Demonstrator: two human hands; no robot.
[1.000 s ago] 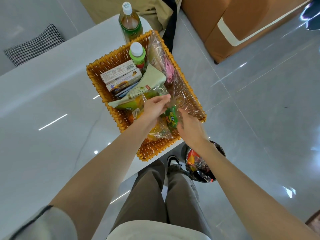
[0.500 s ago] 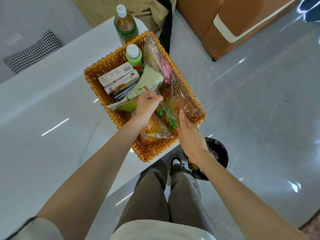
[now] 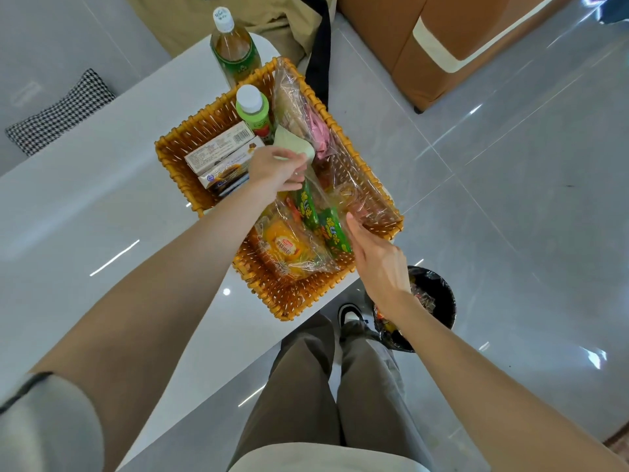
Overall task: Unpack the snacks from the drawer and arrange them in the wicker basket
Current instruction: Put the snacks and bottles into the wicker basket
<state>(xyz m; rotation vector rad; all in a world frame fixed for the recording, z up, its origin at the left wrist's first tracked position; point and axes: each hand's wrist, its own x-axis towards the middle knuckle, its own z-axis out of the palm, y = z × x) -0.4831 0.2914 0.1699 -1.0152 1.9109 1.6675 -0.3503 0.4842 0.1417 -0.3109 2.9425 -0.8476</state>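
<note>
On the white table (image 3: 85, 206) stands the wicker basket (image 3: 296, 304), holding 2 boxes (image 3: 221, 156), a bottle (image 3: 253, 112) and wrapped snacks. Above it, the left hand (image 3: 272, 172) pinches the top of a clear snack bag (image 3: 308, 212) with curled fingers. The right hand (image 3: 377, 264), fingers straight, touches the bag's near edge.

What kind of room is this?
Probably a home living room: a tan sofa, a houndstooth cushion, and a white table holding a wicker basket of snacks, all on a glossy tile floor.
</note>
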